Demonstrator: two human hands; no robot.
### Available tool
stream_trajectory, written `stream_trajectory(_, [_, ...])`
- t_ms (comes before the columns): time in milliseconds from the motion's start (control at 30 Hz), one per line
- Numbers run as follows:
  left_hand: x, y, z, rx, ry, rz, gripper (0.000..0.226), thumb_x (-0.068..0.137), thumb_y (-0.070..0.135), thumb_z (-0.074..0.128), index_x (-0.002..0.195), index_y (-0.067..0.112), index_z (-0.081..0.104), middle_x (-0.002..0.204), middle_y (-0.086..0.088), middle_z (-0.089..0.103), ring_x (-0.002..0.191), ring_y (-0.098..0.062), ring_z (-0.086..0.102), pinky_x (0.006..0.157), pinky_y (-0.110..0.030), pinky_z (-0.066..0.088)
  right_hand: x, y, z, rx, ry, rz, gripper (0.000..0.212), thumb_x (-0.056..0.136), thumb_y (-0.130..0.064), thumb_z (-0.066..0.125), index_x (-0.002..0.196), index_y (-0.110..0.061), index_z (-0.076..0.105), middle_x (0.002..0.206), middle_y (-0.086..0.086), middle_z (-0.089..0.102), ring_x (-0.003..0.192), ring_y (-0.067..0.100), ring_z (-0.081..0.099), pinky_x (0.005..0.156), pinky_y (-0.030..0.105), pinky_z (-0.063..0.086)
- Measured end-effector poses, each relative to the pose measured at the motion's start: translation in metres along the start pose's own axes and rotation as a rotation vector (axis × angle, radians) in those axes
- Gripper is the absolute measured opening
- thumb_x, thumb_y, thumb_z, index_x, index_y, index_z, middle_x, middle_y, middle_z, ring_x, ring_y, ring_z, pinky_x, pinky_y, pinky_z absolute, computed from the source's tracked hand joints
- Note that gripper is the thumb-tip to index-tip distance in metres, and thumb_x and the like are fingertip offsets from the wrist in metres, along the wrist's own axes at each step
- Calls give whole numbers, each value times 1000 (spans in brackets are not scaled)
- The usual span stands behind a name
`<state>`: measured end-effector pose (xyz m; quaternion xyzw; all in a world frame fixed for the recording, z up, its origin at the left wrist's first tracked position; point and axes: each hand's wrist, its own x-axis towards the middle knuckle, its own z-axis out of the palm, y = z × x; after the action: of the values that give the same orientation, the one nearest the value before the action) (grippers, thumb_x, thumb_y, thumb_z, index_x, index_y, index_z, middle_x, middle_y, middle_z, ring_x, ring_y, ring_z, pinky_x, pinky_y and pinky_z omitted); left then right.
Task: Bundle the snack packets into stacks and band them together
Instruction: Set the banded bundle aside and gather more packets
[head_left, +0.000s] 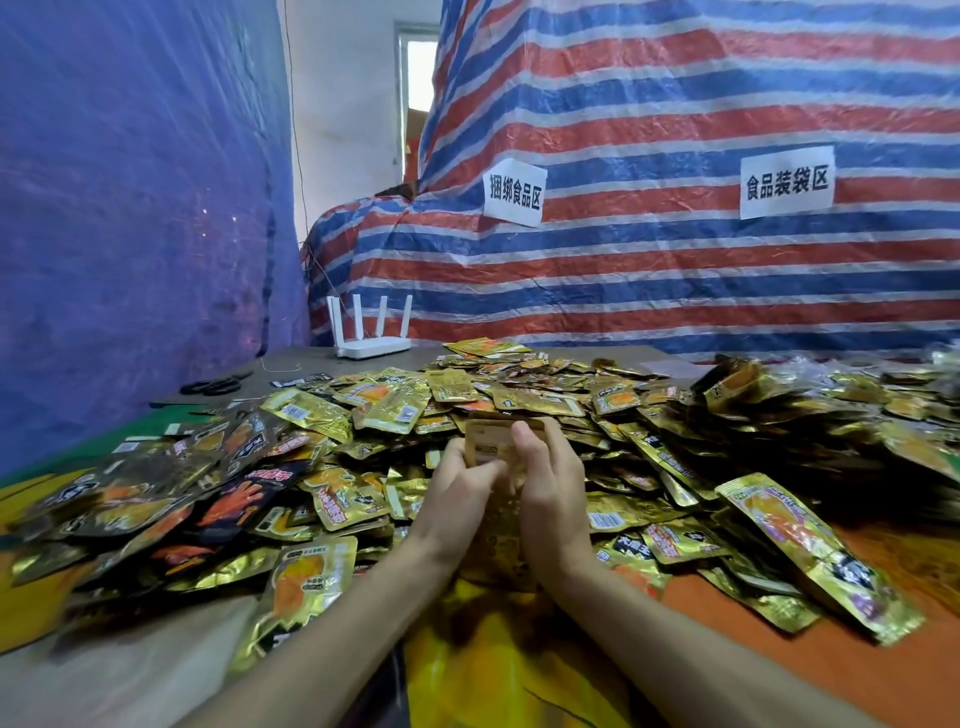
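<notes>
Two hands (460, 486) (551, 493) clasping packet stack (493, 441), heaped packets (649, 467) around

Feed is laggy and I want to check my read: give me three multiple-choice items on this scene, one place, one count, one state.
1. Where is the white router? A. far left of the table; B. near right corner; C. on the floor.
2. How many antennas has it? A. two; B. four; C. six.
3. How is the gold packet stack held? A. by neither hand; B. by one hand; C. between left hand and right hand.
Key: A, it stands at the table's back left; B, four antennas stick up; C, both hands' fingers curl round it.
</notes>
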<state>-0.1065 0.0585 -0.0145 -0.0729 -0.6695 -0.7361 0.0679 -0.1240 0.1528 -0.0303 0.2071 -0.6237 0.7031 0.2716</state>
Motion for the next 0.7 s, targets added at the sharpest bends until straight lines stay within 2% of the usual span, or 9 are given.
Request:
stream_trajectory(67, [0, -1, -1, 55, -35, -2, 51, 68, 30, 63, 115, 12, 55, 99, -10, 67, 94, -24, 65, 89, -44, 55, 3, -1, -1, 7, -1, 15, 49, 81, -63, 48, 82, -16, 61, 75, 0, 68, 71, 21, 63, 64, 34, 52])
stream_trajectory(100, [0, -1, -2, 80, -62, 11, 48, 72, 28, 66, 116, 13, 53, 99, -9, 66, 93, -21, 66, 86, -39, 56, 4, -2, -2, 10, -3, 27, 47, 81, -63, 47, 81, -19, 61, 74, -2, 67, 70, 21, 63, 65, 38, 52])
stream_trajectory(200, [2, -2, -9, 193, -181, 113, 35, 86, 3, 74, 116, 13, 57, 98, -5, 71, 86, -12, 70, 72, -23, 57, 8, -6, -5, 35, 18, 55, 52, 83, -65, 44, 79, -16, 62, 77, 12, 66, 76, 40, 65, 66, 55, 56])
stream_trajectory(300, [-1, 4, -17, 275, -237, 191, 36, 80, -7, 77, 110, 11, 66, 91, 2, 76, 86, -10, 73, 70, -19, 54, 9, -5, -9, 64, -1, 62, 64, 84, -62, 46, 77, -1, 62, 78, 27, 64, 77, 50, 64, 62, 57, 56])
stream_trajectory(433, [-7, 7, -15, 263, -326, 181, 33, 78, -10, 73, 107, 3, 66, 88, -10, 73, 85, -21, 72, 71, -26, 57, 10, -2, -11, 116, -103, 123, 43, 79, -57, 48, 64, -20, 62, 64, 3, 62, 64, 27, 66, 55, 34, 53])
stream_trajectory(500, [-8, 5, -9, 233, -330, 158, 27, 72, 2, 67, 98, 5, 66, 84, -19, 68, 81, -29, 69, 72, -35, 58, 13, -3, -14, 52, -114, 79, 46, 79, -57, 47, 68, -14, 57, 65, 1, 58, 65, 22, 61, 55, 34, 49])
stream_trajectory(567, [-11, 5, -2, 218, -286, 175, 24, 67, 9, 61, 91, 5, 65, 78, -17, 63, 75, -29, 64, 67, -32, 55, 19, -7, -20, -59, -103, -4, 49, 81, -57, 45, 78, -9, 56, 68, -6, 55, 65, 15, 56, 55, 33, 46])
stream_trajectory(633, [-14, 2, 1, 258, -268, 188, 23, 67, 12, 61, 88, 3, 64, 75, -13, 63, 71, -26, 61, 62, -26, 51, 24, -13, -25, -166, -66, -39, 44, 84, -57, 46, 83, -15, 57, 73, -10, 57, 68, 9, 54, 60, 33, 46])
stream_trajectory(700, [-14, -1, 3, 256, -272, 196, 28, 71, 11, 66, 98, 5, 68, 85, -13, 70, 77, -25, 65, 69, -27, 54, 27, -22, -32, -261, -15, -29, 31, 90, -52, 49, 85, -23, 58, 78, -10, 59, 70, 6, 55, 66, 32, 47])
